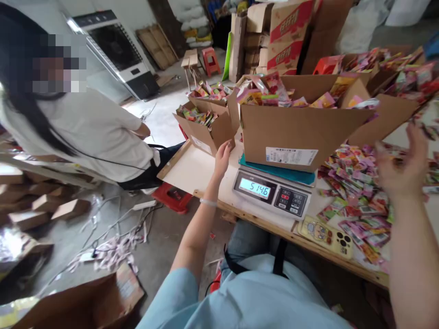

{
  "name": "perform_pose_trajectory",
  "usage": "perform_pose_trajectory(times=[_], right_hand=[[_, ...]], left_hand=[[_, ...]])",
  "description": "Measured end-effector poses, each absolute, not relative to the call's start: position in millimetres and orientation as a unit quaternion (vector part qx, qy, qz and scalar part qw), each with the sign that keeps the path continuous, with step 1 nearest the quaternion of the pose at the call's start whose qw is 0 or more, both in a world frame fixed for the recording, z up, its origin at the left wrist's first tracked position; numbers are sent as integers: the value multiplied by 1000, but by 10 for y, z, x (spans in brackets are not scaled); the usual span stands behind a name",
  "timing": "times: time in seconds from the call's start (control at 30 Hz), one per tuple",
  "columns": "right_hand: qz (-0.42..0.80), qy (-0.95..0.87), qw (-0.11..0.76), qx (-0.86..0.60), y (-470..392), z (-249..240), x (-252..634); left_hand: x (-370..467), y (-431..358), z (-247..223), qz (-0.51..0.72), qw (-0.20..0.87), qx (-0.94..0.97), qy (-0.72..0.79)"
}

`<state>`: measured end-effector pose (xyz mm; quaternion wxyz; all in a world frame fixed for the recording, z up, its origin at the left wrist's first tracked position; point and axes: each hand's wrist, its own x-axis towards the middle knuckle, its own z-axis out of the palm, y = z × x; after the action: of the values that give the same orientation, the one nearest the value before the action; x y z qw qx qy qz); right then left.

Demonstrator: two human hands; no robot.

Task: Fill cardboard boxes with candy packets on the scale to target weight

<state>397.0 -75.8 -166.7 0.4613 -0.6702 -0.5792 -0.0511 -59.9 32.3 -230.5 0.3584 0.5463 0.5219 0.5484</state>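
Note:
My left hand is beside the lower right corner of a small cardboard box filled with packets. Its fingers are pressed together, and whatever may be between them is hidden. My right hand, slightly blurred, is raised over a heap of small snack packets with thumb and fingers apart. Between my hands, a large open carton full of packets rests on a teal pad on a digital scale, whose display reads 514.6.
A phone in a yellow case lies at the table's front edge. More filled cartons stand at the right rear. A person in a white shirt sits at the left. A red stool, cables and an open box are below.

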Motion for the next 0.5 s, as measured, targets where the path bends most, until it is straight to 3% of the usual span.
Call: perform_pose_trajectory(times=[0.1,0.2,0.3,0.5], right_hand=[[67,-451,332,-826,-873,-2615,4454],[114,-392,259,-875,-832,-3146,4676],[103,-376,236,-890,-718,-3235,4637],[28,-412,275,-869,-710,-3151,4478]], left_hand=[[-803,10,-2738,547,314,490,602],[-888,-110,-3004,552,273,441,653],[-923,-82,-3078,560,254,431,660],[-935,-32,-3096,542,263,441,665]])
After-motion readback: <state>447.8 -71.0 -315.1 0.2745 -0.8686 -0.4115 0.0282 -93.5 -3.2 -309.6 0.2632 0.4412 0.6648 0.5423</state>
